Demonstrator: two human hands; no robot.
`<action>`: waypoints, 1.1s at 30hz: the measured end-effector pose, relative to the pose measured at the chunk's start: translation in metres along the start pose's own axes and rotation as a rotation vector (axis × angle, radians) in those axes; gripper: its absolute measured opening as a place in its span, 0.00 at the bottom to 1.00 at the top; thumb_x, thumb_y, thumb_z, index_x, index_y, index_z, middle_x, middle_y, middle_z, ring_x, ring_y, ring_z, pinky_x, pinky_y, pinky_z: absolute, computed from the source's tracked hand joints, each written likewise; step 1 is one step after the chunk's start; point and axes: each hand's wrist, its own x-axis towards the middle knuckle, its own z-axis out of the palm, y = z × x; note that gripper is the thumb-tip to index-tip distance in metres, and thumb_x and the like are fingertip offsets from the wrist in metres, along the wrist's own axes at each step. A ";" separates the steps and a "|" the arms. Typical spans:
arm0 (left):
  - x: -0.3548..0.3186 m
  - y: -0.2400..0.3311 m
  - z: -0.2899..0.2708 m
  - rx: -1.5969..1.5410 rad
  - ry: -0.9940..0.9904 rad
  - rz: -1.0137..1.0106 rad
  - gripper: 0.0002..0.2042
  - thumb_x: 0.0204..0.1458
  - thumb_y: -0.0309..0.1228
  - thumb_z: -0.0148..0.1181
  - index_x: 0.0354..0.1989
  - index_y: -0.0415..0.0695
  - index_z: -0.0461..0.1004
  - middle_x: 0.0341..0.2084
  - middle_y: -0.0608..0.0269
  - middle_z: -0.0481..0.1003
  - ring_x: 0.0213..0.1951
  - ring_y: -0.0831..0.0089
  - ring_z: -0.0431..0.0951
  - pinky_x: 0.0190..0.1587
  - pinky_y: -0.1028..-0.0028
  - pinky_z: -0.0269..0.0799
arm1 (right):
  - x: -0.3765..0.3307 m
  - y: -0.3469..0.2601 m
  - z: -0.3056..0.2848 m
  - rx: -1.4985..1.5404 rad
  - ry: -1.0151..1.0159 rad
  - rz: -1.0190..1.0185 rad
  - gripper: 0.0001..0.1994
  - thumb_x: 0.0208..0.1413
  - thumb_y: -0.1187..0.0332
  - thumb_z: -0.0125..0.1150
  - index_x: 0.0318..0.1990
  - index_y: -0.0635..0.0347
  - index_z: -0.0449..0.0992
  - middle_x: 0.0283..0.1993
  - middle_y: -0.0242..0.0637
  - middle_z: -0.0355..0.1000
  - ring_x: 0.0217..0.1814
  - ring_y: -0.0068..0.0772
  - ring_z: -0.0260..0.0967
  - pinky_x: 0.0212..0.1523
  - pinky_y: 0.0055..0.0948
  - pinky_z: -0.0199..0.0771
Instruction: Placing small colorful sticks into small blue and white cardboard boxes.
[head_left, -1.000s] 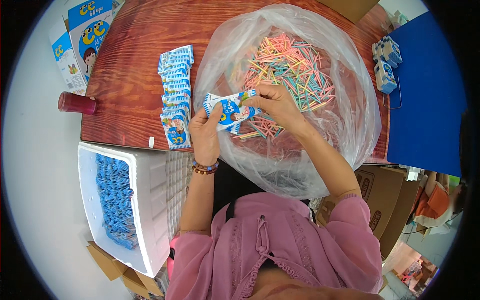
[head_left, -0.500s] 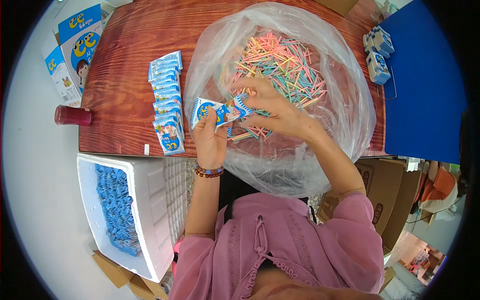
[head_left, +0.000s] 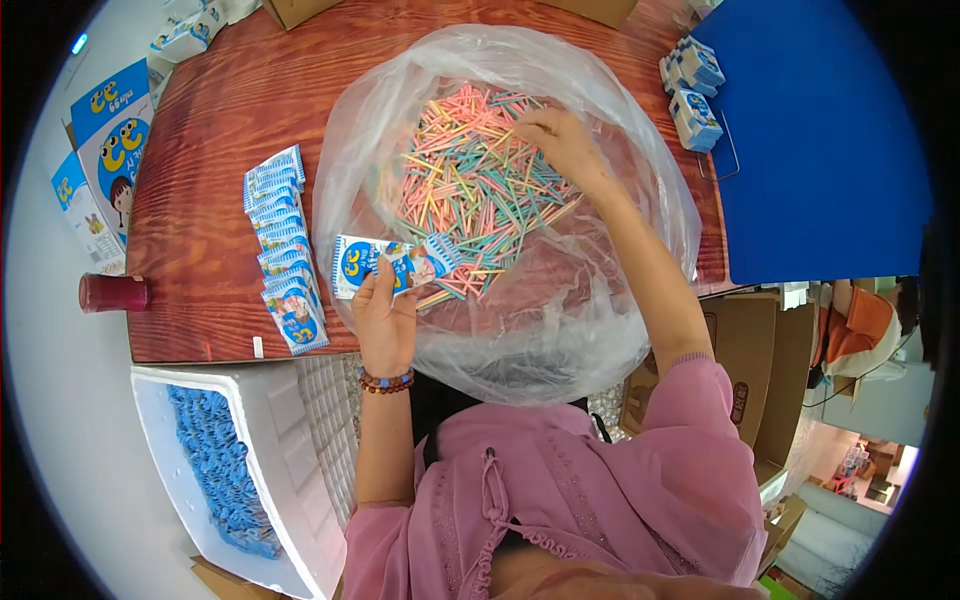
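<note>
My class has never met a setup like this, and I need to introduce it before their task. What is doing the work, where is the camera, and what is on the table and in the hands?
There is no machine here: a person works with two bare hands. A wide fisheye camera on the person's head looks down, so straight edges bend near the rim. Left in the picture is the person's left.

On the wood-grained table sits an open clear plastic bag with pink, yellow and green sticks in it. To its left lies an overlapping row of packets.

The left hand holds a blue-and-white packet. The right hand is at the sticks; whether it grips any is unclear.
</note>
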 end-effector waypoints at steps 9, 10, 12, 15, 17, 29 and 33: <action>-0.003 0.001 -0.004 0.007 0.050 -0.002 0.09 0.62 0.32 0.53 0.40 0.41 0.76 0.38 0.62 0.79 0.39 0.73 0.80 0.40 0.72 0.77 | 0.059 0.030 -0.012 -0.695 -0.187 0.164 0.22 0.46 0.55 0.59 0.42 0.65 0.77 0.39 0.50 0.77 0.43 0.49 0.75 0.45 0.39 0.73; -0.003 0.001 -0.003 0.006 0.042 0.000 0.09 0.62 0.33 0.53 0.41 0.42 0.77 0.39 0.62 0.79 0.39 0.72 0.79 0.39 0.73 0.77 | 0.064 0.032 -0.012 -0.760 -0.229 0.177 0.23 0.46 0.55 0.59 0.43 0.65 0.77 0.41 0.50 0.77 0.45 0.48 0.75 0.46 0.40 0.73; -0.003 0.000 -0.008 0.015 0.056 -0.003 0.09 0.62 0.33 0.53 0.41 0.42 0.77 0.39 0.62 0.79 0.39 0.72 0.79 0.39 0.73 0.77 | 0.071 0.020 -0.002 -0.820 -0.282 0.180 0.24 0.45 0.54 0.59 0.44 0.65 0.77 0.42 0.50 0.77 0.47 0.47 0.75 0.47 0.41 0.73; -0.002 0.002 -0.006 0.023 0.064 -0.012 0.09 0.62 0.33 0.53 0.41 0.41 0.77 0.39 0.61 0.79 0.39 0.73 0.79 0.39 0.74 0.76 | 0.077 -0.001 0.004 -0.809 -0.358 0.442 0.24 0.47 0.55 0.57 0.46 0.63 0.77 0.45 0.50 0.77 0.49 0.48 0.75 0.49 0.43 0.72; -0.002 0.003 -0.003 0.020 0.066 -0.013 0.09 0.62 0.33 0.53 0.41 0.41 0.77 0.39 0.61 0.79 0.39 0.73 0.79 0.39 0.74 0.76 | 0.078 0.000 0.005 -0.797 -0.276 0.337 0.25 0.46 0.56 0.60 0.48 0.67 0.73 0.43 0.56 0.76 0.48 0.52 0.74 0.51 0.43 0.71; -0.002 0.000 -0.011 -0.013 0.086 -0.022 0.09 0.62 0.32 0.53 0.40 0.40 0.76 0.39 0.61 0.79 0.41 0.71 0.80 0.44 0.70 0.76 | 0.062 -0.009 0.011 -0.963 -0.288 0.371 0.23 0.53 0.57 0.53 0.50 0.64 0.75 0.56 0.52 0.71 0.59 0.53 0.67 0.58 0.49 0.65; -0.002 -0.001 -0.008 -0.013 0.082 -0.008 0.09 0.62 0.32 0.53 0.40 0.40 0.76 0.39 0.60 0.79 0.41 0.71 0.80 0.45 0.69 0.76 | 0.048 0.014 0.014 -0.951 -0.160 0.243 0.21 0.56 0.59 0.50 0.49 0.65 0.74 0.57 0.53 0.69 0.61 0.54 0.63 0.62 0.54 0.58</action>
